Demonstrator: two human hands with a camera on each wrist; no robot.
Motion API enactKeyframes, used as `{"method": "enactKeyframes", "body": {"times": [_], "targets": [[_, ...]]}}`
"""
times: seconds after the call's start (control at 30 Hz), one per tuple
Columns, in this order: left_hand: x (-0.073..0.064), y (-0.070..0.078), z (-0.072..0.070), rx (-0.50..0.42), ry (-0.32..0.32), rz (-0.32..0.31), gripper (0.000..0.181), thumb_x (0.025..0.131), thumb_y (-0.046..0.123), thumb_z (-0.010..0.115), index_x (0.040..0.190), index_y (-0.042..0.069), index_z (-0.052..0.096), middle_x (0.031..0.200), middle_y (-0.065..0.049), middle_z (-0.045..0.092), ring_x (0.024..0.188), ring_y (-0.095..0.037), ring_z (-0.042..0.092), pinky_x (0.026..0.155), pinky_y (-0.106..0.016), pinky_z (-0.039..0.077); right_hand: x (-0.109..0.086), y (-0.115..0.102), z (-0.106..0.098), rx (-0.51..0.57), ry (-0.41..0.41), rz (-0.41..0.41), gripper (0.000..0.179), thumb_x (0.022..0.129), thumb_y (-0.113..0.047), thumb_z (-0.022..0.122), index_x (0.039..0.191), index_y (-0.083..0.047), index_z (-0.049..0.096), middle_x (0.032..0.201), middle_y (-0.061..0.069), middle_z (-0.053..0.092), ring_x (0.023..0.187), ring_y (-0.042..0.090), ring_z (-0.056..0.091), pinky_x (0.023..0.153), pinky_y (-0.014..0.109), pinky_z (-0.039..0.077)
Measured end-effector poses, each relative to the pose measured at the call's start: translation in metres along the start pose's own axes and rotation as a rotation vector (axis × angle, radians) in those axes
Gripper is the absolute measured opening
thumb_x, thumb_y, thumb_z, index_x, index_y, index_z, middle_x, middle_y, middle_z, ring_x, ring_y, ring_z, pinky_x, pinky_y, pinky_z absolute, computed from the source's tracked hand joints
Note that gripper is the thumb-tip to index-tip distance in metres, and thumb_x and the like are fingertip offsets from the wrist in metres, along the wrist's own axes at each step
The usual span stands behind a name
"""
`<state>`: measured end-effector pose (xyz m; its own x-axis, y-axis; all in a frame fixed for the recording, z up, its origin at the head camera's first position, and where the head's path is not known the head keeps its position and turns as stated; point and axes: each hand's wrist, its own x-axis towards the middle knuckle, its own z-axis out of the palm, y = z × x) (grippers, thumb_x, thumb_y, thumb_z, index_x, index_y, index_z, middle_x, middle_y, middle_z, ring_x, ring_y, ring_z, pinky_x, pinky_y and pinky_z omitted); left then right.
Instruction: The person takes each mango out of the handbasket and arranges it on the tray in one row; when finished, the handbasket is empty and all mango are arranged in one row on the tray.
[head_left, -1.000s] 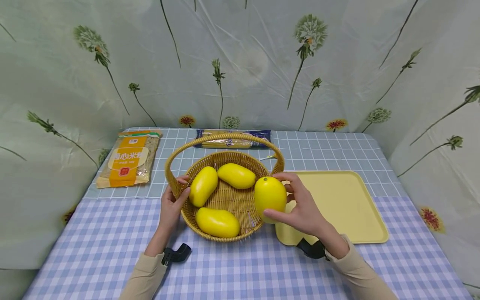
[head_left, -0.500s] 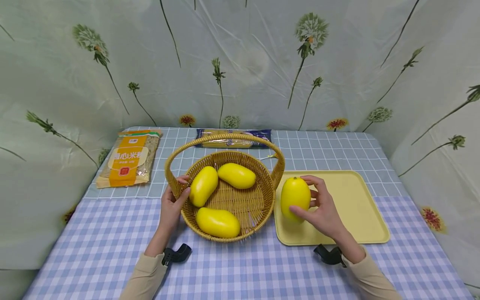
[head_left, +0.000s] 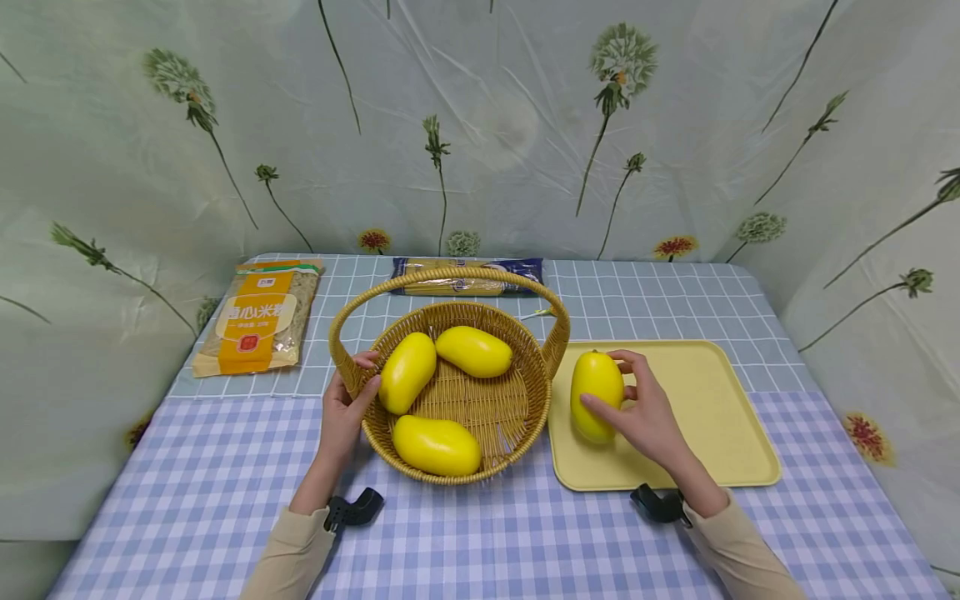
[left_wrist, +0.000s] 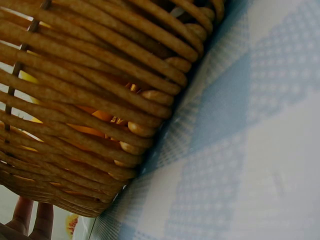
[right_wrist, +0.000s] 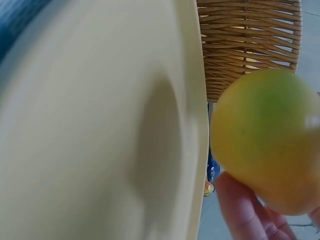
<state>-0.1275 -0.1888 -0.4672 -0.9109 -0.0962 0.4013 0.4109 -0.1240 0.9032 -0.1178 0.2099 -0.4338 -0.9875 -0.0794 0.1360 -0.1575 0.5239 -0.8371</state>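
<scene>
My right hand [head_left: 648,417] grips a yellow mango [head_left: 597,397] over the left part of the yellow tray [head_left: 697,417]. In the right wrist view the mango [right_wrist: 270,135] shows a greenish patch, and a gap with a shadow separates it from the tray [right_wrist: 90,125]. My left hand [head_left: 345,414] holds the left side of the wicker basket [head_left: 480,475], thumb on the rim by the handle base. Inside the basket lie a mango [head_left: 407,372] at left, another mango [head_left: 473,351] at the back and a third mango [head_left: 437,445] in front. The left wrist view shows mostly basket weave [left_wrist: 90,90].
A bag of grain [head_left: 257,318] with an orange label lies at the back left. Behind the basket is a long pack of noodles [head_left: 465,277]. The basket's tall handle [head_left: 450,273] arches over it. A checkered cloth [head_left: 480,542] covers the table front.
My right hand has carried the mango rightward from the basket's right rim to above the tray, slowing and lowering slightly in the last half second. My left hand has stayed on the basket.
</scene>
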Motion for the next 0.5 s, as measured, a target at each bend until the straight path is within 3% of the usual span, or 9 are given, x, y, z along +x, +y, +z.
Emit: {"method": "enactKeyframes", "body": {"times": [0.27, 0.5], "targets": [[-0.0002, -0.0001, -0.0004, 0.009, 0.002, -0.011, 0.020, 0.092, -0.007, 0.053, 0.108, -0.014, 0.044, 0.124, -0.025, 0.050, 0.121, -0.025, 0.045, 0.102, -0.028, 0.034, 0.0040, 0.0048, 0.0046, -0.088, -0.021, 0.058, 0.067, 0.077, -0.035, 0.079, 0.129, -0.015, 0.040, 0.110, 0.017, 0.051, 0.063, 0.024, 0.053, 0.058, 0.034, 0.047], [0.0000, -0.0004, -0.0002, 0.009, -0.001, -0.007, 0.020, 0.092, -0.008, 0.053, 0.108, -0.015, 0.043, 0.124, -0.026, 0.049, 0.122, -0.025, 0.045, 0.103, -0.028, 0.033, 0.0035, 0.0048, 0.0051, -0.180, -0.077, 0.105, 0.070, 0.077, -0.047, 0.075, 0.129, -0.015, 0.042, 0.112, 0.017, 0.053, 0.069, 0.023, 0.050, 0.059, 0.032, 0.043]]}}
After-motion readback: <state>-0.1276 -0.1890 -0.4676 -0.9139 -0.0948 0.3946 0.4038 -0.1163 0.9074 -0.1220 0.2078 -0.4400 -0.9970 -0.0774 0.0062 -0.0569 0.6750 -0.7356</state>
